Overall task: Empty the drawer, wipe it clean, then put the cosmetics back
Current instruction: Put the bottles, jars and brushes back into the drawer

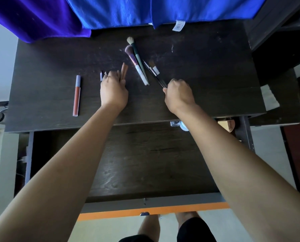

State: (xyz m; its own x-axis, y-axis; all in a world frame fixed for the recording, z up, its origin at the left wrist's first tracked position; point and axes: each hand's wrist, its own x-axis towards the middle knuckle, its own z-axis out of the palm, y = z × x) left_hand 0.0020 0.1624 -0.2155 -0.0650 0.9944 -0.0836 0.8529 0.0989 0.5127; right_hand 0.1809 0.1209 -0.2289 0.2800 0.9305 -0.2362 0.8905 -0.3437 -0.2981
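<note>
The drawer is pulled out below the dark desk top; its dark floor shows bare except for a few small items at its back right. On the desk lie a lip gloss tube, a small liner, brown pencils, a purple-tipped brush and a green-handled brush. My left hand rests over the brown pencils with fingers extended. My right hand grips thin black brushes, whose tips lie on the desk beside a small flat brush.
Blue cloths hang over the desk's far edge. A small glass jar and a tan item sit at the drawer's back right, part hidden under the desk top. A pale paper lies at the right edge.
</note>
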